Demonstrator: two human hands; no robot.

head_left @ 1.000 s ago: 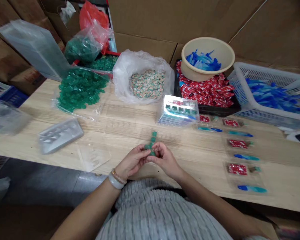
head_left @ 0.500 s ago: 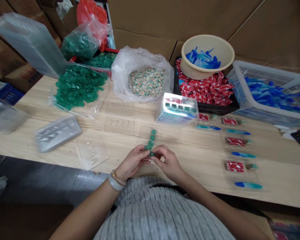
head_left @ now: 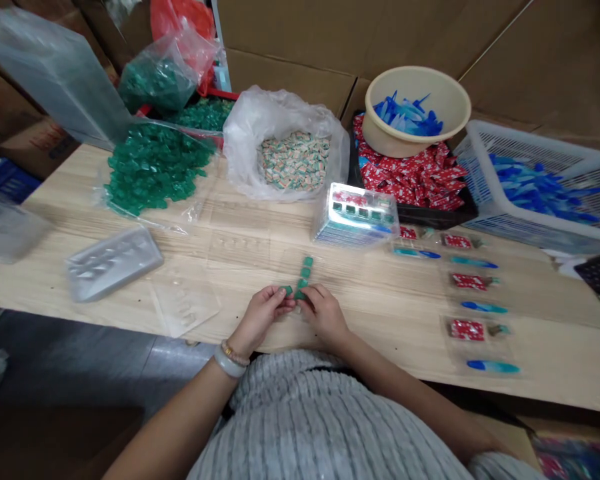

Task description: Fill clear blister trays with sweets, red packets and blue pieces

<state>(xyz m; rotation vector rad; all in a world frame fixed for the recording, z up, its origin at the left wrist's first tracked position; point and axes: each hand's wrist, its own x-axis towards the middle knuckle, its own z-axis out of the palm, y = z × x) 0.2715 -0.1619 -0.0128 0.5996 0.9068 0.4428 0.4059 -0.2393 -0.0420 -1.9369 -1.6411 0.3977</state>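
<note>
My left hand (head_left: pixel 261 315) pinches a small green translucent square piece (head_left: pixel 287 290) between thumb and fingers. Close beside it, my right hand (head_left: pixel 327 313) has its fingers closed at the near end of a row of similar green squares (head_left: pixel 305 272), on the piece nearest me. The row runs away from me and seems to lie in a clear plastic tray whose edges are hard to see. Just beyond stands a stack of filled clear trays (head_left: pixel 354 217), with green squares and red packets showing in the top one.
At the left are a heap of green pieces (head_left: pixel 155 170) and clear moulded trays (head_left: pixel 114 263). A plastic bag of small pieces (head_left: pixel 295 160), a cream bowl (head_left: pixel 415 140) and a white basket (head_left: pixel 545 137) stand at the back. Filled trays with red packets (head_left: pixel 467 330) lie to the right.
My left hand has drawn slightly left, away from the row, with a green square in its fingers. My right fingers have shifted a little farther up, onto the row's near end.
</note>
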